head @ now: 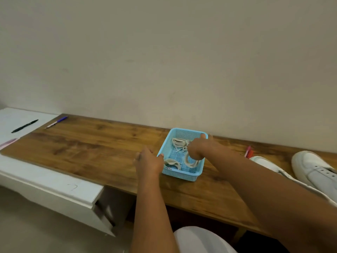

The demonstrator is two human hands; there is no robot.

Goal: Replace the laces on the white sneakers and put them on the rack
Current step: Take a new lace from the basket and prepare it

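**A:** Far left of both hands there's a black pen (25,126) on the white cabinet (51,181), and a blue pen (56,121) at the end of the wooden bench top (87,143).

**B:** The left hand (148,162) sits at the near-left corner of the light blue mesh basket (184,175), its thumb touching the rim. Can't tell how tightly the other fingers are curled.

**A:** And the right hand (197,149) is down inside the basket, fingers curled among the off-white flat laces (177,142), which lie there in loose coils. Whether it's actually gripping one is hidden.

**B:** The white sneakers (313,170) sit on the bench well right of those fingers, eyelets bare, with something red (249,152) just behind them.
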